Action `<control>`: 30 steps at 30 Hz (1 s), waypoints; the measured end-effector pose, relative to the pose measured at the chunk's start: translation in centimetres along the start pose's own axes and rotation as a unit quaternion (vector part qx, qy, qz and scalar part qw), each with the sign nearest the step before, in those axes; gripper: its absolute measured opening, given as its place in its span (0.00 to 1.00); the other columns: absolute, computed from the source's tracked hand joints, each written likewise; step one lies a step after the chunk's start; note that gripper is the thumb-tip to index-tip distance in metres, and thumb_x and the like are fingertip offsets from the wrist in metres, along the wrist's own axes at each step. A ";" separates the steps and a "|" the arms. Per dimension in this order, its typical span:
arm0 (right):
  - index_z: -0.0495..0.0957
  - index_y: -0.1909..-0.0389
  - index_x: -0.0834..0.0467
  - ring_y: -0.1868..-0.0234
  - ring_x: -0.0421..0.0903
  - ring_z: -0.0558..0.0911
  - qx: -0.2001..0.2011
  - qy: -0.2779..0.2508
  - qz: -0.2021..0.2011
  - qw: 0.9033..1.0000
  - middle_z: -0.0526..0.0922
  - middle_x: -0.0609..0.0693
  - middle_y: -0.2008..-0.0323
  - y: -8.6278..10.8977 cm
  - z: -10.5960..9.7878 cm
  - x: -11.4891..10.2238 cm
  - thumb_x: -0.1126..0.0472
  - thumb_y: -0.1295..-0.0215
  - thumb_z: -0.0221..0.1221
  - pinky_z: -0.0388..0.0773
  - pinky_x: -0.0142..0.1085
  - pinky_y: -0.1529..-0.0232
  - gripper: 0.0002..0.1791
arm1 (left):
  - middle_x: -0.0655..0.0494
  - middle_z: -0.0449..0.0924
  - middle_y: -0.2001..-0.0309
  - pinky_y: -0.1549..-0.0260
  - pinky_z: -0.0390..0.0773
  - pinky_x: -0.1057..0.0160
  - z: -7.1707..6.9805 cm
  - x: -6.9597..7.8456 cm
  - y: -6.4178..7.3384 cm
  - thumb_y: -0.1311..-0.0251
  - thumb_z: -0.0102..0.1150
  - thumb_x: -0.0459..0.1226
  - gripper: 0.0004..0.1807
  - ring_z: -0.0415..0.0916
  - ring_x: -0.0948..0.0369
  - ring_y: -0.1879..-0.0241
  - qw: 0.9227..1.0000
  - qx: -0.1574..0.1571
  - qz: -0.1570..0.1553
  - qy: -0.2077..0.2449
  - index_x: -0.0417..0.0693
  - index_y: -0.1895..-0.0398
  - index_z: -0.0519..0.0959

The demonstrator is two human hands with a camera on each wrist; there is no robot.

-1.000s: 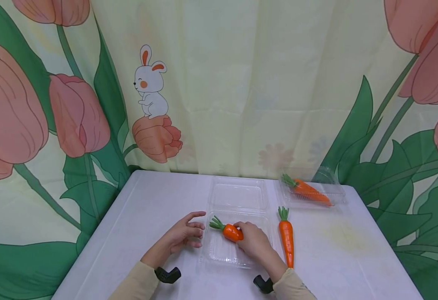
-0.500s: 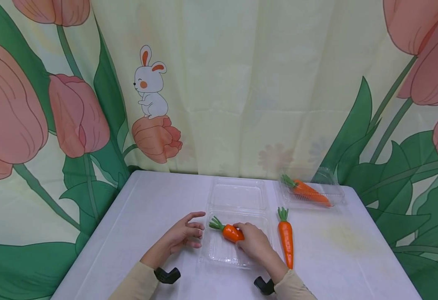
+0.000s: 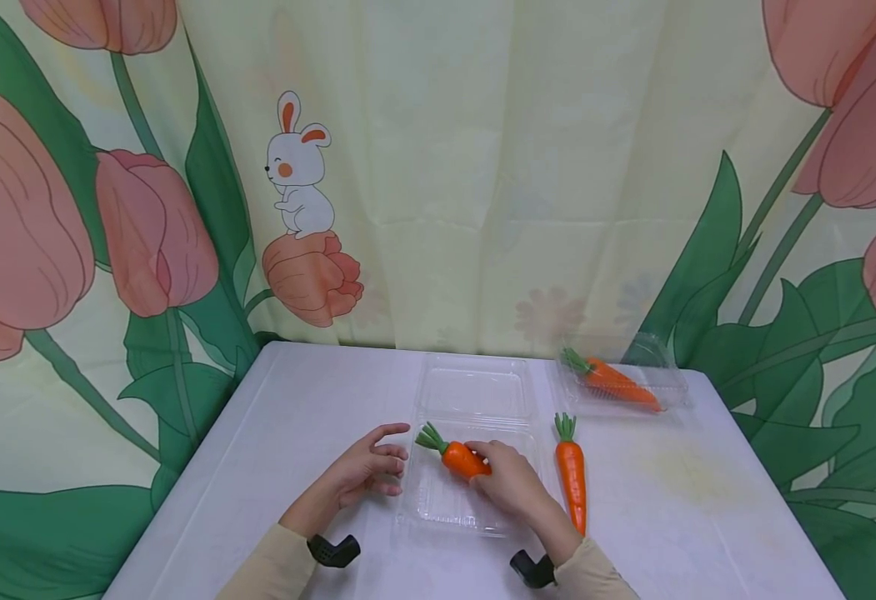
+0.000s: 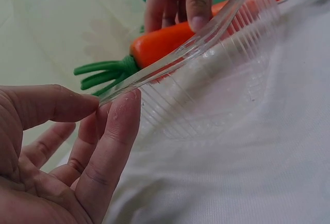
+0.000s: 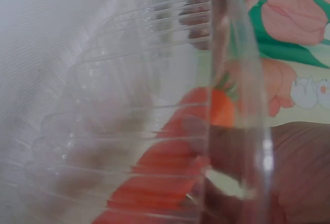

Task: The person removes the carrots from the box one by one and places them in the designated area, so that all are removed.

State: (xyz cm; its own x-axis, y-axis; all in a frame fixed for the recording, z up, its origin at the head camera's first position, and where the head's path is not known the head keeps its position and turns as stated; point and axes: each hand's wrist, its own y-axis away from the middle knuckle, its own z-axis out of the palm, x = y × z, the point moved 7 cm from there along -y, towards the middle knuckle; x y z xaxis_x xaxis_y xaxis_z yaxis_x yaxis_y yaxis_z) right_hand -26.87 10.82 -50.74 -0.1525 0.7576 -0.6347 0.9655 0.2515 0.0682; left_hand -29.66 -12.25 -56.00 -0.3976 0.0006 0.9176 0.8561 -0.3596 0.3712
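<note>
A clear plastic clamshell box [image 3: 426,508] lies opened out on the table, its lid [image 3: 475,392] folded back to the far side. Inside its base my right hand [image 3: 513,479] grips an orange carrot [image 3: 462,458] with green stalks, from above; the palm hides the tapered end in the head view. In the left wrist view the carrot [image 4: 160,44] slants across the box, stalks toward my left hand [image 4: 77,147]. That hand's thumb and a finger pinch the box's rim [image 4: 175,56] at a corner. The right wrist view shows the carrot [image 5: 165,157] through the ribbed wall.
Right of the box lies a second carrot [image 3: 573,475], stalks pointing away. Another clear box [image 3: 678,387] with a carrot [image 3: 621,383] inside stands at the back right. A white cloth covers the table [image 3: 317,383]; a tulip-printed curtain [image 3: 438,167] hangs behind it.
The gripped carrot has turned slightly, its stalk end shifting a little left and away from me. My left hand stays at the box's rim, and the other things keep their places.
</note>
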 end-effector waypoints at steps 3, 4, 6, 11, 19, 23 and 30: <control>0.82 0.38 0.56 0.55 0.49 0.79 -0.001 -0.008 -0.006 1.000 0.84 0.54 0.50 0.0 -0.2 -0.2 0.66 0.41 0.71 0.80 0.54 0.46 0.27 | 0.49 0.80 0.55 0.67 0.88 0.58 0.0 0.0 0.0 0.38 0.65 0.28 0.39 0.79 0.59 0.65 1.000 0.002 -0.001 0.000 0.53 0.23 0.64; 0.82 0.39 0.56 0.55 0.50 0.80 -0.003 -0.012 -0.007 1.000 0.85 0.55 0.49 0.0 -0.2 -0.4 0.66 0.41 0.71 0.80 0.54 0.46 0.27 | 0.48 0.80 0.54 0.67 0.88 0.58 0.0 0.0 0.0 0.38 0.65 0.28 0.39 0.79 0.58 0.65 1.000 0.002 -0.001 0.000 0.53 0.23 0.64; 0.82 0.38 0.56 0.54 0.50 0.80 -0.006 -0.021 -0.008 1.000 0.85 0.54 0.49 0.0 -0.2 -0.5 0.66 0.41 0.71 0.80 0.54 0.45 0.27 | 0.47 0.81 0.54 0.67 0.88 0.58 0.0 0.0 0.0 0.38 0.65 0.28 0.39 0.79 0.58 0.65 1.000 0.002 -0.002 0.001 0.53 0.23 0.64; 0.80 0.37 0.56 0.54 0.49 0.80 -0.015 -0.051 -0.007 0.999 0.84 0.53 0.48 0.1 -0.4 -0.9 0.66 0.39 0.70 0.82 0.50 0.49 0.28 | 0.47 0.81 0.53 0.67 0.88 0.58 0.0 0.0 0.2 0.37 0.64 0.29 0.39 0.80 0.58 0.64 1.000 0.001 -0.004 0.002 0.53 0.23 0.63; 0.78 0.35 0.57 0.53 0.49 0.80 -0.009 -0.102 -0.006 0.995 0.83 0.54 0.45 0.2 -1.4 -1.2 0.66 0.38 0.69 0.83 0.47 0.52 0.29 | 0.48 0.81 0.55 0.67 0.88 0.59 0.1 0.1 0.2 0.38 0.64 0.29 0.39 0.80 0.58 0.65 1.000 0.001 -0.004 0.003 0.52 0.23 0.64; 0.77 0.34 0.57 0.52 0.49 0.81 -0.006 -0.121 0.014 0.993 0.83 0.55 0.45 0.1 -1.8 -1.0 0.64 0.38 0.71 0.85 0.47 0.52 0.30 | 0.49 0.81 0.55 0.67 0.88 0.59 0.1 0.1 0.1 0.38 0.65 0.29 0.39 0.80 0.58 0.65 1.000 0.002 -0.004 0.003 0.52 0.23 0.64; 0.76 0.33 0.58 0.54 0.48 0.83 0.002 -0.147 0.052 0.988 0.83 0.55 0.45 0.0 -2.4 -0.3 0.63 0.39 0.72 0.87 0.45 0.54 0.32 | 0.49 0.81 0.55 0.67 0.88 0.59 0.1 0.1 0.1 0.38 0.65 0.29 0.40 0.80 0.59 0.64 1.000 0.006 -0.005 0.001 0.52 0.23 0.63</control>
State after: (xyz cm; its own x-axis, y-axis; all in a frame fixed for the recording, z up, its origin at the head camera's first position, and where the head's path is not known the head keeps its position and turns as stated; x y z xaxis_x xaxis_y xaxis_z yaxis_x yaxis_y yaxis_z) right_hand -27.35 12.01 -48.75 0.0157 0.5708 -0.8209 0.9735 0.1785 0.1427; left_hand -29.58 -12.17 -55.85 -0.4067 0.0019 0.9136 0.8560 -0.3485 0.3818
